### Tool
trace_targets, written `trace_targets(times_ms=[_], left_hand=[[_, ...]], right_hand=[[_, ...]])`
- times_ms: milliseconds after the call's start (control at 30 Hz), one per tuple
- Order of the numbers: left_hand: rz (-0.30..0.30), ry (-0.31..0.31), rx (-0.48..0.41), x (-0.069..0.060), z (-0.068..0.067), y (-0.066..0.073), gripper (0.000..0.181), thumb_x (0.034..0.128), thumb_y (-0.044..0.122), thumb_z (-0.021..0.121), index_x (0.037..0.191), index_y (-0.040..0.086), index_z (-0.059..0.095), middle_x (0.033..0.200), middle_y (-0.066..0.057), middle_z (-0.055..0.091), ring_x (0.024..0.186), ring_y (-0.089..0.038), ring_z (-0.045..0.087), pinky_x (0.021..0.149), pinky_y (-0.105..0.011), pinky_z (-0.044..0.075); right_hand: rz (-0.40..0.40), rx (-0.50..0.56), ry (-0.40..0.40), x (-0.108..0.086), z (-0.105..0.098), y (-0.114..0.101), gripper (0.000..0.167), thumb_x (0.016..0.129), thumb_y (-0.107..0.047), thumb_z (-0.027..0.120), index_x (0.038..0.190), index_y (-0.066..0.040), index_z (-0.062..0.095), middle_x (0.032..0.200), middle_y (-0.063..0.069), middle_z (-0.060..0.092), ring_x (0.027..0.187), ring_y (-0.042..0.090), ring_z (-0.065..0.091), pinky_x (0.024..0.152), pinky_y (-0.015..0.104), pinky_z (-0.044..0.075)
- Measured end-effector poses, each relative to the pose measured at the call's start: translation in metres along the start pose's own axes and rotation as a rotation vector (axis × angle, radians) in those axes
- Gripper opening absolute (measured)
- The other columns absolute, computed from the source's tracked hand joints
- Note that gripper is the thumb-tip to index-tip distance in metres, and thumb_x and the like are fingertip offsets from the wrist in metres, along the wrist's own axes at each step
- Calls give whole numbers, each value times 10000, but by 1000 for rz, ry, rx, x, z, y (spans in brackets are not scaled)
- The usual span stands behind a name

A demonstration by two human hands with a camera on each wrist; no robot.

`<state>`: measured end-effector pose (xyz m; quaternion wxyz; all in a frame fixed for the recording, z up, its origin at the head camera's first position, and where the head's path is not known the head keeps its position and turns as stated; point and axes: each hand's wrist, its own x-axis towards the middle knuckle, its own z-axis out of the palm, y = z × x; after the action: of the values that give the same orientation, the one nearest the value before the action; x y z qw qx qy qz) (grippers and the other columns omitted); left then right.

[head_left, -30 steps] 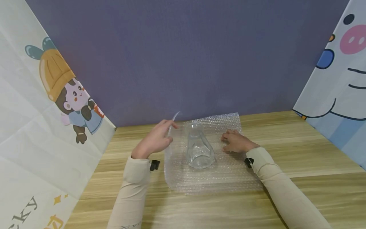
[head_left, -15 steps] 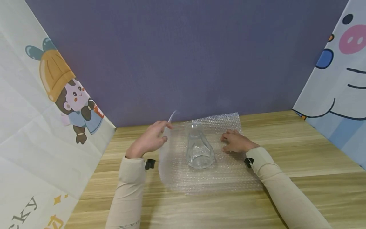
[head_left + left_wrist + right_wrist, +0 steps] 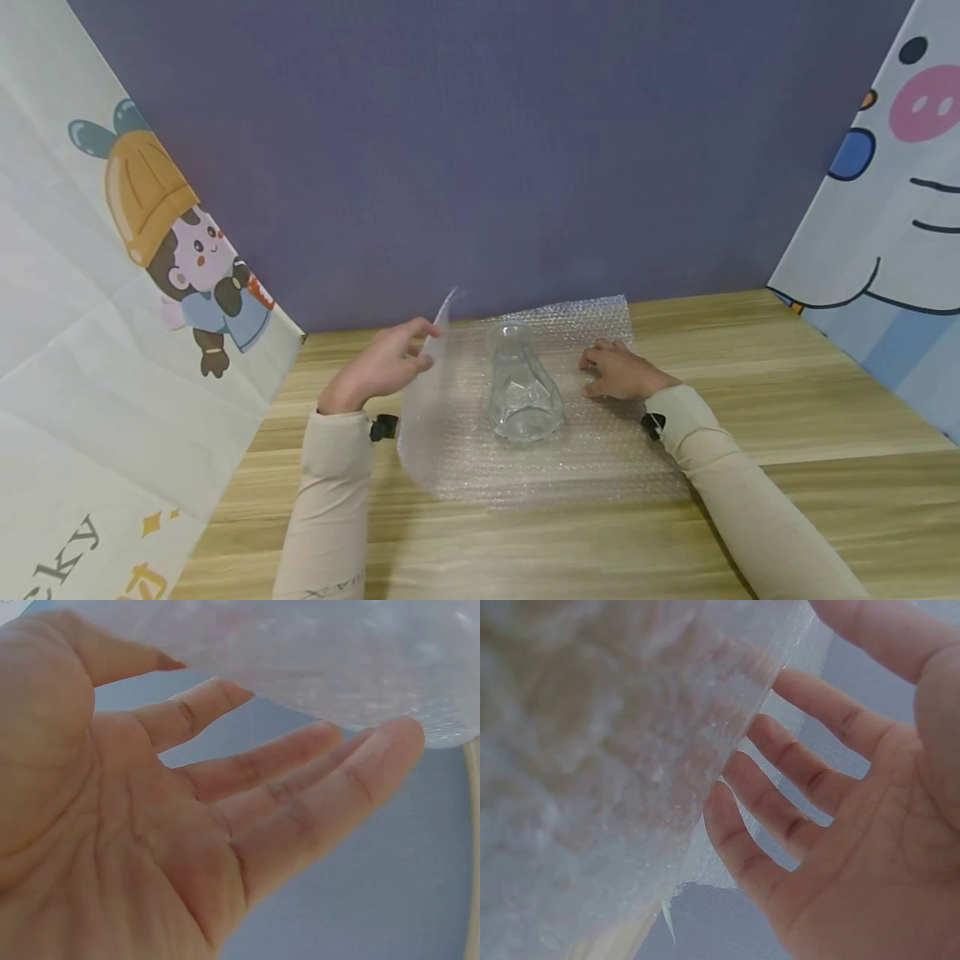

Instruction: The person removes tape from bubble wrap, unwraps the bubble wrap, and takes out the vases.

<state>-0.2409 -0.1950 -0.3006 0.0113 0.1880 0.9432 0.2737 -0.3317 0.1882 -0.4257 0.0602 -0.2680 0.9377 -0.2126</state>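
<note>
A clear glass vessel [image 3: 526, 400], narrow at the neck and wide at the base, is in the middle of a bubble wrap sheet [image 3: 585, 467]. Whether it stands or lies, I cannot tell. At the sheet's left side a flap curves upward. My left hand [image 3: 381, 367] touches this flap with thumb and fingertips; the left wrist view shows its fingers [image 3: 300, 825] fairly straight against the wrap. To the vessel's right, my right hand [image 3: 618, 371] rests at the sheet's right part. Its spread fingers [image 3: 817, 712] meet the wrap's edge in the right wrist view.
Under the sheet is a wood-grain table [image 3: 750, 400]. A plain purple-grey wall [image 3: 480, 150] rises just behind the sheet. Printed cartoon panels [image 3: 97, 333] enclose both sides.
My left hand has moved left, and the raised flap has swung left with it, away from the glass vessel. The right hand and the vessel have stayed in place.
</note>
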Motion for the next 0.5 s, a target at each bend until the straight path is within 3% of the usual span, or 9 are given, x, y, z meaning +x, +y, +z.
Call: trace_targets(times_ms=[267, 500], left_hand=[[-36, -37, -17, -4, -5, -8, 382, 1042, 183, 540, 1404, 60, 538, 1470, -195, 558, 1296, -421, 584, 1042, -567, 510], [-67, -82, -36, -10, -10, -11, 406, 1063, 272, 515, 1413, 68, 534, 1446, -225, 566, 1339, -416, 543, 1087, -566, 471]], right_hand=[[5, 1, -1, 1, 0, 0, 369, 907, -258, 781, 1205, -82, 654, 1267, 150, 569, 1281, 462, 440, 1187, 680, 274], [7, 11, -2, 0, 0, 1, 381, 915, -268, 774, 1223, -81, 651, 1275, 153, 564, 1277, 452, 433, 1147, 663, 338]])
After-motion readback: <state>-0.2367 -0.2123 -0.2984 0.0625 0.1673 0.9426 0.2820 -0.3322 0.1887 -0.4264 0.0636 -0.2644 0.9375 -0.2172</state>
